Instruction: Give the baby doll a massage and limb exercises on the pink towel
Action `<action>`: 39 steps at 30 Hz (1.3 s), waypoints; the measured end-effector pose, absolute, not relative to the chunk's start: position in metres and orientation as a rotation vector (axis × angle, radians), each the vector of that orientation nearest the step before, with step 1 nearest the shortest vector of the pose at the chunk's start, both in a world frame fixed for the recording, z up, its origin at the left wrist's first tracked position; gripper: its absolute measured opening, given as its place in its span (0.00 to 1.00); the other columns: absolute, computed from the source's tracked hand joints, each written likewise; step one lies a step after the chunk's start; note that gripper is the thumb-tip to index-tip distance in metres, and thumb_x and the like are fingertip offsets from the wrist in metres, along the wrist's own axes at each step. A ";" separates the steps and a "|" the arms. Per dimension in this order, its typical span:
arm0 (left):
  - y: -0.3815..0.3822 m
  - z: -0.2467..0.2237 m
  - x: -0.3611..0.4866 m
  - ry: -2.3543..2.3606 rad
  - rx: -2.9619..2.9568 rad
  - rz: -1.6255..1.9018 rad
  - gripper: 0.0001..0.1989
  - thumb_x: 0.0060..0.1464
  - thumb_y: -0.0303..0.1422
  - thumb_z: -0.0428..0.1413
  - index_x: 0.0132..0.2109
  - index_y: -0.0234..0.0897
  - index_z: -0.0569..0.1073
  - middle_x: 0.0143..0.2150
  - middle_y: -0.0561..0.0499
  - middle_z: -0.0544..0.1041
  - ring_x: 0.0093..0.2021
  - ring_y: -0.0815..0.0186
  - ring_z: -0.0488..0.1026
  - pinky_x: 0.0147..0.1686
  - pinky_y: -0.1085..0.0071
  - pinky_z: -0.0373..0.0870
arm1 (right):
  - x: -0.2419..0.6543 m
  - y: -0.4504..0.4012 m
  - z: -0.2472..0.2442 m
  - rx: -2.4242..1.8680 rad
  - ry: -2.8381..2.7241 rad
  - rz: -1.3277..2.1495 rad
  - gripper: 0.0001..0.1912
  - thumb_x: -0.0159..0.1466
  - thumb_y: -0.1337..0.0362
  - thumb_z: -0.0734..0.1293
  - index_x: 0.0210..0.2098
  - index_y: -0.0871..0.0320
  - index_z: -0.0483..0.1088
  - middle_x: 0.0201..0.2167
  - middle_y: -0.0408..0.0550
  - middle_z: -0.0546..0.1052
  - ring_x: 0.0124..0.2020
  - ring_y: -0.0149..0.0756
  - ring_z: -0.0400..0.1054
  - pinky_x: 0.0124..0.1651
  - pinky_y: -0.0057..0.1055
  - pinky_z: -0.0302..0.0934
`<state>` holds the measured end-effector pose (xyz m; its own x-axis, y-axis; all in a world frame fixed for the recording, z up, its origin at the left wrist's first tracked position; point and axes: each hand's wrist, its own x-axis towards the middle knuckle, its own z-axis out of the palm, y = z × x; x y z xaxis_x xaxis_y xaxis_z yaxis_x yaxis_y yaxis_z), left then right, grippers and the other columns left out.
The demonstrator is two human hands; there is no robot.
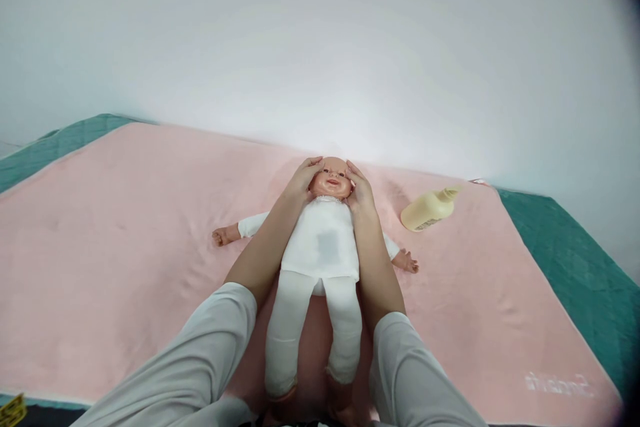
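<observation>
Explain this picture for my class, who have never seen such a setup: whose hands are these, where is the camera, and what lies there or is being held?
There is no robot here. A person wears a camera on the head, looking forward and down past their own grey-sleeved arms. That gives this one picture.

A pink cloth lies over a green quilted cover. On it a doll in white clothes lies face up, arms spread. The left hand and right hand cup its head from either side. To the right is a pale yellow bottle, untouched.
</observation>
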<state>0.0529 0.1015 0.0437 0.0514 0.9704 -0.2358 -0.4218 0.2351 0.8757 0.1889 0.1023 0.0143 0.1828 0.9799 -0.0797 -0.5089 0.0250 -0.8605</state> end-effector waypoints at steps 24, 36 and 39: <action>0.102 0.036 0.062 1.014 0.900 1.356 0.14 0.52 0.34 0.62 0.45 0.35 0.72 0.49 0.44 0.74 0.49 0.62 0.73 0.52 0.65 0.70 | 0.181 0.100 0.013 -0.907 -0.585 1.242 0.22 0.53 0.62 0.74 0.46 0.62 0.71 0.44 0.46 0.79 0.53 0.36 0.69 0.56 0.34 0.65; 0.102 0.037 0.061 1.013 0.824 1.336 0.14 0.52 0.30 0.61 0.46 0.36 0.71 0.47 0.45 0.75 0.47 0.64 0.74 0.50 0.67 0.70 | 0.183 0.104 0.010 -0.852 -0.523 1.271 0.17 0.54 0.65 0.73 0.43 0.60 0.72 0.40 0.44 0.80 0.52 0.35 0.69 0.57 0.35 0.65; 0.102 0.038 0.061 0.967 0.772 1.323 0.12 0.52 0.29 0.60 0.45 0.36 0.71 0.42 0.48 0.75 0.42 0.65 0.74 0.48 0.67 0.72 | 0.184 0.106 0.008 -0.844 -0.514 1.302 0.16 0.53 0.66 0.73 0.41 0.59 0.72 0.37 0.43 0.79 0.49 0.35 0.71 0.55 0.36 0.66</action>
<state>0.0607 0.1022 0.0378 -0.0139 0.9911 -0.1327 -0.4272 0.1141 0.8969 0.1840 0.1063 0.0079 0.2199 0.9676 -0.1238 -0.6225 0.0415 -0.7816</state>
